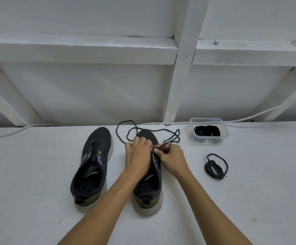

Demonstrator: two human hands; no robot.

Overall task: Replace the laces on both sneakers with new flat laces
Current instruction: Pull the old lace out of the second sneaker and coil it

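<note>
Head view: the left hand (139,152) is gripping the right sneaker (148,174) on the table (37,174), while the right hand (172,159) is pinching its black lace (168,137) at the eyelets.

Two sneakers are set side by side, the left sneaker (92,167) unlaced, while right of the right sneaker (150,183) a coiled lace (215,166) is laid before a container (209,131) in which laces (207,130) are kept.
</note>
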